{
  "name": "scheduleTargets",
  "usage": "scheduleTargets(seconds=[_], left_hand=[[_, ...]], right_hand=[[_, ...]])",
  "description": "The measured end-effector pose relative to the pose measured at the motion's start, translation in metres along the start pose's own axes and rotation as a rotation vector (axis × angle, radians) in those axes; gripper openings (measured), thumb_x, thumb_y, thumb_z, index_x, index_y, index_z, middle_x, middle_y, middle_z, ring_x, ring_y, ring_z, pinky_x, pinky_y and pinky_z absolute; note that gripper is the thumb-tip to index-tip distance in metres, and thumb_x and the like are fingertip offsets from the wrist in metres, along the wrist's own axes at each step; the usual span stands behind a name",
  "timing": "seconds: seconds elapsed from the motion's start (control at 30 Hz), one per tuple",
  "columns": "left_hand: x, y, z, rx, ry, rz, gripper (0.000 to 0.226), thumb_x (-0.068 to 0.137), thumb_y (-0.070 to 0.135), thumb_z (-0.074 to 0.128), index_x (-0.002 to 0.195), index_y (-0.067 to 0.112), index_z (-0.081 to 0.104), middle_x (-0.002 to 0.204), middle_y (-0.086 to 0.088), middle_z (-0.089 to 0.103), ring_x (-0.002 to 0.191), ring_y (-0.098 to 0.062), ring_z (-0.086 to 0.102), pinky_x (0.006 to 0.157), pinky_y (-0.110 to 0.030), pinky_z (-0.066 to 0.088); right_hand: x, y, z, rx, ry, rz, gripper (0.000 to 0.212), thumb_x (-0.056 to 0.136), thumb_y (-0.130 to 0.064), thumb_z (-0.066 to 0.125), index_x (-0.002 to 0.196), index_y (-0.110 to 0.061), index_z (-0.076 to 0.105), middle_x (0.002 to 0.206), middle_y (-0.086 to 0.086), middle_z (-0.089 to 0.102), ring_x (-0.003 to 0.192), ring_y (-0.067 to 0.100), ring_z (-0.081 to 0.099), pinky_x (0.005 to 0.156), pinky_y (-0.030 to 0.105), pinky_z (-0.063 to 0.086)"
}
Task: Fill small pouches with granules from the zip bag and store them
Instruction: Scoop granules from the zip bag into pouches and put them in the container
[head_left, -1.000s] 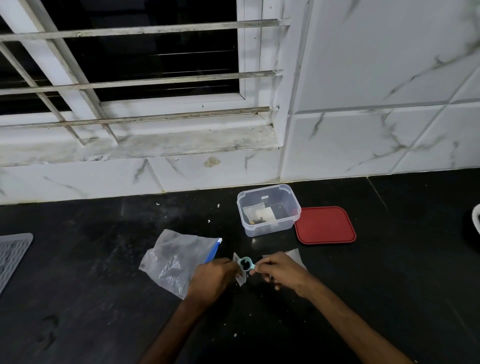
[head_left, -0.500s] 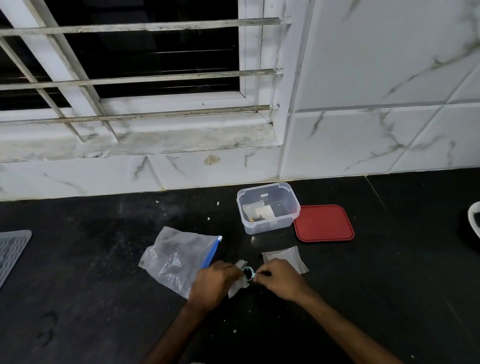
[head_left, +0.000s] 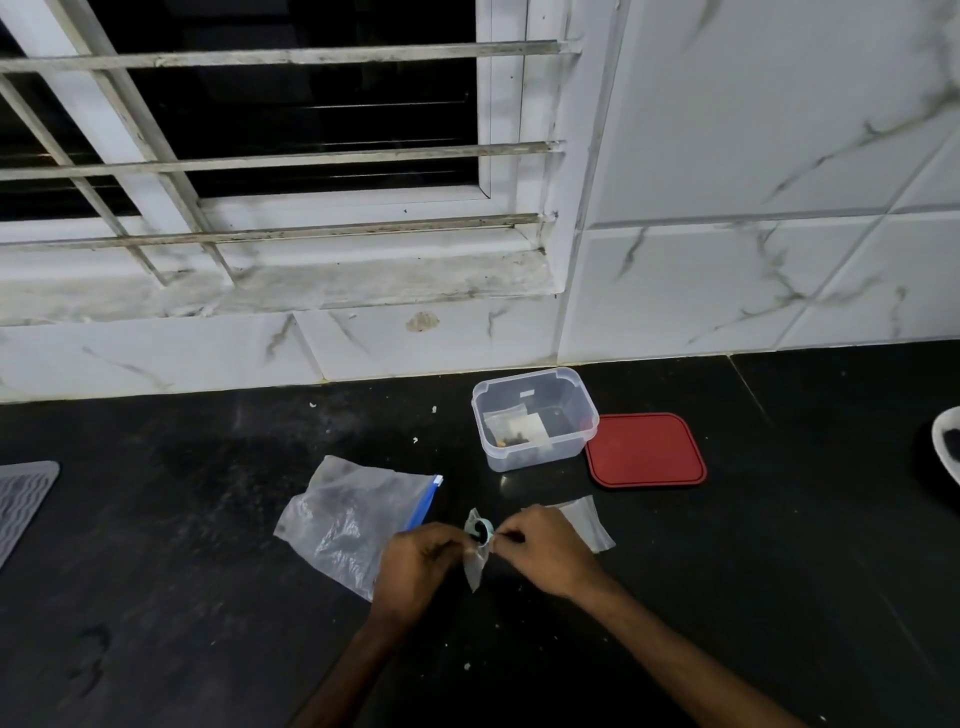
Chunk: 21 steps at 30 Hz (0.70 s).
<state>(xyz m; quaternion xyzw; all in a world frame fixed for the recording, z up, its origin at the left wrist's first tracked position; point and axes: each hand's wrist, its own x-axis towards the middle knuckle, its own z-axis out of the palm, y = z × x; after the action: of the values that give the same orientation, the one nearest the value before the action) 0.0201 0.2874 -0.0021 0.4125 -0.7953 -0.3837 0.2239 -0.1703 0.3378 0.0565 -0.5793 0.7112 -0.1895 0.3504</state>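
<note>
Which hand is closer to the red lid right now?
Right. The right hand is in front of the red lid and to its left, not touching it. The left hand is farther left, at the zip bag's edge.

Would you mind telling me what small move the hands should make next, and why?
Probably tip the teal scoop so its dark contents slide into the small pouch: the right hand pinches the scoop at the pouch's mouth, and the left hand holds the pouch just under it.
</note>
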Motion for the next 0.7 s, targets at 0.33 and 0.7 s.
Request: scheduleTargets(seconds=[0.33,0.7], left_hand=[[-0.002,0.001,0.005,0.117,-0.01,0.044,0.014,0.091,0.034,0.055,0.095,0.043,0.064,0.1,0.026,0.065,0.096,0.011,0.061,0.084,-0.008,0.047],[0.001,-0.001,0.005,-0.092,0.082,-0.129,0.02,0.091,0.017,0.066,0.093,0.036,0.071,0.095,0.022,0.071,0.091,0.001,0.068,0.081,-0.019,0.054]], right_hand=[[-0.003,-0.027,0.01,-0.747,-0.282,-0.056,0.026,0.098,-0.015,0.047,0.118,-0.004,0.058,0.116,0.016,0.06,0.105,0.029,0.059,0.084,0.038,0.048],[-0.019,-0.017,0.008,-0.838,0.018,-0.238,0.031,0.081,-0.019,0.07,0.11,-0.009,0.065,0.094,0.009,0.068,0.083,0.022,0.066,0.059,0.031,0.051]])
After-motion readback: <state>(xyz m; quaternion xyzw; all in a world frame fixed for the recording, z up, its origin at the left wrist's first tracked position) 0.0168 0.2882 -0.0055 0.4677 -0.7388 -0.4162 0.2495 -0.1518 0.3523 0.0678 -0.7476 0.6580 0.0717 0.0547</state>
